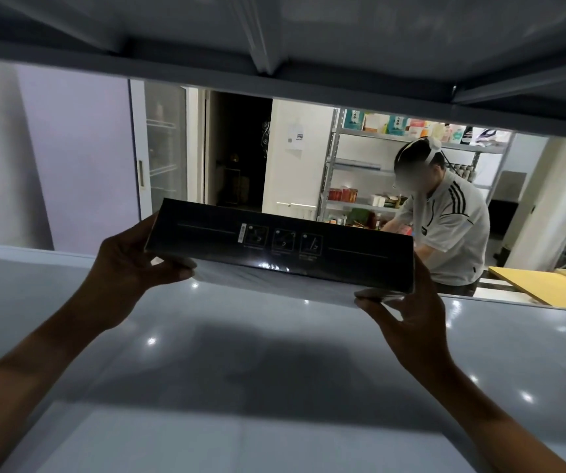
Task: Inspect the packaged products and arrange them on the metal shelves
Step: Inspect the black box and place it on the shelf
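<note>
**Black box held by both ends above the grey shelf**

A long, flat black box (279,245) wrapped in clear film is held level between two bare hands, inside the gap between a glossy grey metal shelf (274,387) below and the underside of an upper shelf (274,39) above. Whether the box touches the lower shelf cannot be told; its far edge lies near the back edge of that shelf. The narrow face turned toward the camera is printed with three small square pictograms and thin lines to either side.

The left hand (128,268) is closed around the box's left end, with the thumb pressed under the near edge and the fingers hidden behind. The right hand (407,302) is closed on the right end, thumb under the lower corner. Each grip is thus wrapped on the box and nothing else is held.

Beyond the shelf, a second person (445,227) in a grey shirt with black stripes is seen bent over goods. Behind that person, a metal rack (360,165) stocked with coloured packages is visible. A yellow board (541,288) lies at the right.
</note>
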